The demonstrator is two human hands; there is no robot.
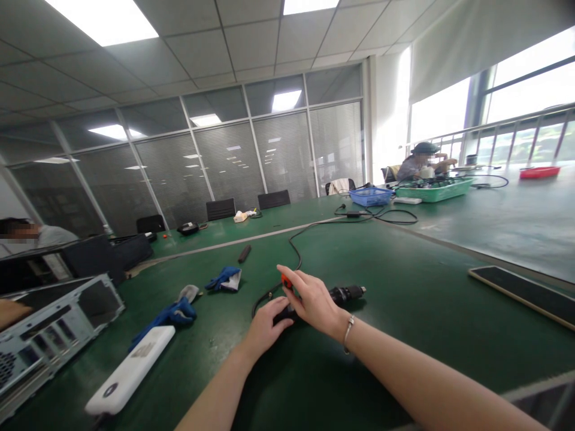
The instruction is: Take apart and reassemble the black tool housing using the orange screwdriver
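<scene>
A black electric screwdriver (347,294) lies on the green table, its chuck end pointing right. My left hand (266,326) is closed around its rear part, with the thumb along the near side. Over the middle of the tool, my right hand (317,299) pinches a small orange-red piece (286,280) between thumb and fingers. Whether that piece belongs to the tool I cannot tell, since the hands hide much of the body. A black cord (293,242) runs from near the hands toward the back of the table.
A white power strip (132,371), blue gloves (173,312) and a metal computer case (63,335) lie left. Behind are a dark bar (245,254), a blue basket (371,196) and a green basket (435,190). A black flat panel (525,293) lies right. Two people sit farther off.
</scene>
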